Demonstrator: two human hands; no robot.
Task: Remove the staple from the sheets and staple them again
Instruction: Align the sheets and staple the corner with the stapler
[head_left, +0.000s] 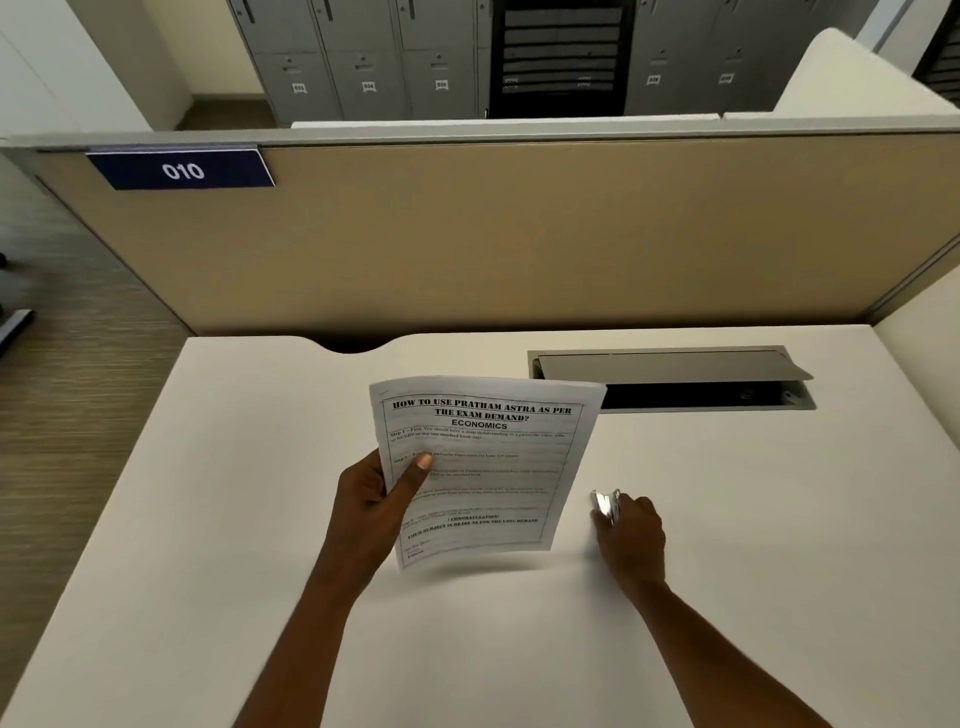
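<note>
The left hand (376, 501) holds the sheets (480, 467) lifted off the surface (208, 519), thumb on the print. The right hand (631, 540) grips a metal stapler (607, 505).

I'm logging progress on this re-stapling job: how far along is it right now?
Done: nothing confirmable; the corner of the sheets is too small to read. In hand: the left hand holds the sheets up off the desk, and the right hand grips the stapler. Left: the stapling itself, and perhaps the removal too.

White desk (208, 519), cable hatch (665, 366) open; stapler (605, 506) on it
</note>
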